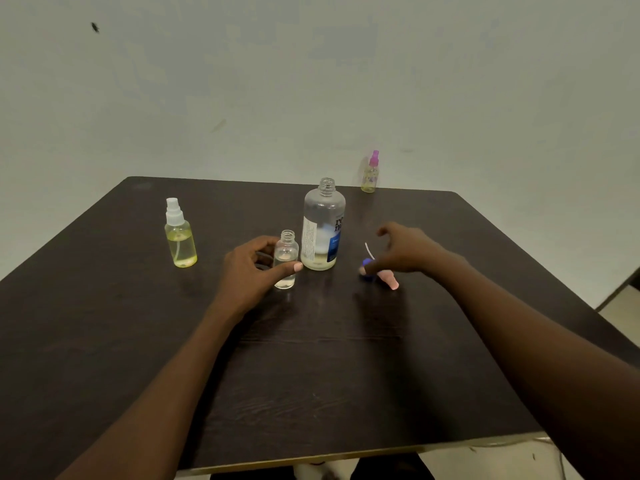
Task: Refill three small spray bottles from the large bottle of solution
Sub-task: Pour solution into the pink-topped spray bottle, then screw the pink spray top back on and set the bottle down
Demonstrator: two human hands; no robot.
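My left fingers point(252, 245) grip the near-empty spray bottle point(286, 261); right fingers point(388, 232) arch over its pump point(367, 265), hold unclear; white-capped bottle point(180, 242) and pink-capped bottle point(370, 174) look filled

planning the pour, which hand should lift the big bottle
Right, probably. The left hand grips the small bottle, while the right hand is beside the big bottle, at most touching the sprayer lying on the table.

Left hand point(249, 271) holding uncapped bottle point(286, 259), table point(311, 375)
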